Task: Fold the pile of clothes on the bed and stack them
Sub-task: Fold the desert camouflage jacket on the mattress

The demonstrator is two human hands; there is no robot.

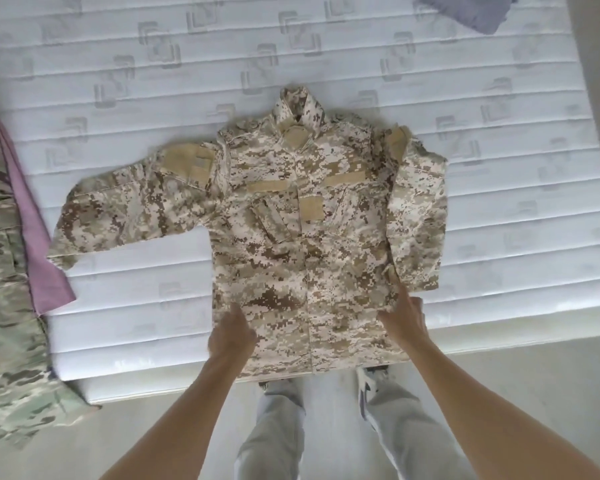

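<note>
At the near edge of the bed (118, 348), 2 bare forearms reach up to the camouflage jacket (305, 244), which lies face up and spread flat on the white quilted mattress, collar pointing away from the person. The left hand (232, 336) rests on the jacket's lower left side, close to the hem; motion blur hides how its fingers lie, so I cannot tell whether they pinch the cloth or merely press it. The right hand (404, 320) is at the jacket's lower right side, its fingers reaching to the cloth beside the cuff of the folded sleeve; whether they pinch it I cannot tell, since the fingertips are blurred. The jacket's hem hangs a little over the bed's near edge, above the person's light trousers (274, 431) and a shoe (369, 377) on the floor. The jacket's right sleeve is folded down along the body; its left sleeve stretches out sideways, the cuff touching a pink cloth (32, 216). Left of the jacket, under that pink cloth, lies a green camouflage garment (4, 327) that spills over the bed's corner. Beyond the jacket's collar, far to the right at the bed's far side, lies a blue-grey garment (471, 10)
</note>
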